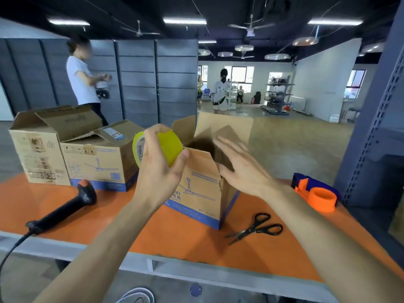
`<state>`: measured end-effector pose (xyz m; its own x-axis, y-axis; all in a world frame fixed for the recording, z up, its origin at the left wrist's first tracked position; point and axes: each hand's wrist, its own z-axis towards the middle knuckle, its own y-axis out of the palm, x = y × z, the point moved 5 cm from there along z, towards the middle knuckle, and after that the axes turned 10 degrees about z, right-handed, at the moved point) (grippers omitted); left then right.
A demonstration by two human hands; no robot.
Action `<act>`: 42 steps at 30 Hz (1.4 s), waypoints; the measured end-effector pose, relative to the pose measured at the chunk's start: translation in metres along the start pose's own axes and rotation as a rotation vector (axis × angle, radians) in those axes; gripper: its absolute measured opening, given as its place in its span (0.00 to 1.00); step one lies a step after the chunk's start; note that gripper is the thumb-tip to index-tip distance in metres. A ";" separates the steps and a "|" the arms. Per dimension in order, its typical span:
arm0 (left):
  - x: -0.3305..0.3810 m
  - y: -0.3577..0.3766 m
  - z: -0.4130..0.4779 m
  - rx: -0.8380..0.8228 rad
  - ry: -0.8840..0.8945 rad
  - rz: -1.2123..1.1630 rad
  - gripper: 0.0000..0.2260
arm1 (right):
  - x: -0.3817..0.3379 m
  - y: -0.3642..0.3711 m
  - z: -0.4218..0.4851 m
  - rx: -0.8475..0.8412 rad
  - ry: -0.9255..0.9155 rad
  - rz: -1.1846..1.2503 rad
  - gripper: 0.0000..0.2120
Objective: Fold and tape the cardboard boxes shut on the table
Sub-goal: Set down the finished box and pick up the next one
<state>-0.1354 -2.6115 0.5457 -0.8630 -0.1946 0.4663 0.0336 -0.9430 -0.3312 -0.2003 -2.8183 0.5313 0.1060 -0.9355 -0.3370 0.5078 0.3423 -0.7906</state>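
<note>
An open cardboard box [197, 193] with a blue fan drawing stands mid-table, its flaps up. My left hand [160, 162] grips a yellow tape roll [169, 147] raised in front of the box's left top edge. My right hand [240, 169] is open with straight fingers, at the box's right top corner beside a raised flap; whether it touches is unclear. Two more open boxes stand at the back left: a fan-printed one [98, 165] and a taller one [37, 156].
On the orange table [175, 237] lie a black barcode scanner [65, 208] with cable at left, black scissors [255, 228] at right and an orange-and-blue tape dispenser [317, 191] at far right. Two people stand beyond the table. A grey rack upright [376, 127] rises right.
</note>
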 end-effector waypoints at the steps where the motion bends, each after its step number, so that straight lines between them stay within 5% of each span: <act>1: -0.002 -0.001 0.001 -0.007 0.004 -0.006 0.21 | 0.000 0.003 0.003 -0.028 -0.015 -0.011 0.32; 8: -0.012 -0.002 0.005 -0.006 0.031 -0.016 0.21 | 0.011 0.022 0.007 -0.186 0.100 0.067 0.36; 15: -0.014 0.008 0.010 0.028 -0.014 -0.061 0.19 | 0.022 0.016 0.007 -0.137 0.140 0.196 0.13; 19: -0.013 0.016 0.017 0.060 -0.032 -0.053 0.19 | 0.019 -0.001 0.025 -0.033 0.112 0.235 0.34; 23: -0.012 0.019 0.022 0.059 -0.040 -0.051 0.22 | 0.006 -0.011 0.065 -0.080 0.085 0.004 0.54; 35: -0.025 0.023 0.042 -0.026 -0.085 -0.025 0.18 | 0.002 0.012 0.146 -0.412 0.169 -0.052 0.39; 42: -0.033 0.012 0.048 -0.078 -0.081 -0.026 0.19 | 0.008 0.021 0.166 -0.344 0.144 -0.069 0.42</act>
<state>-0.0830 -2.6290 0.5656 -0.8195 -0.1941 0.5392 -0.0307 -0.9247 -0.3795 -0.0475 -2.8330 0.5970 -0.0520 -0.9440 -0.3258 0.1900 0.3109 -0.9312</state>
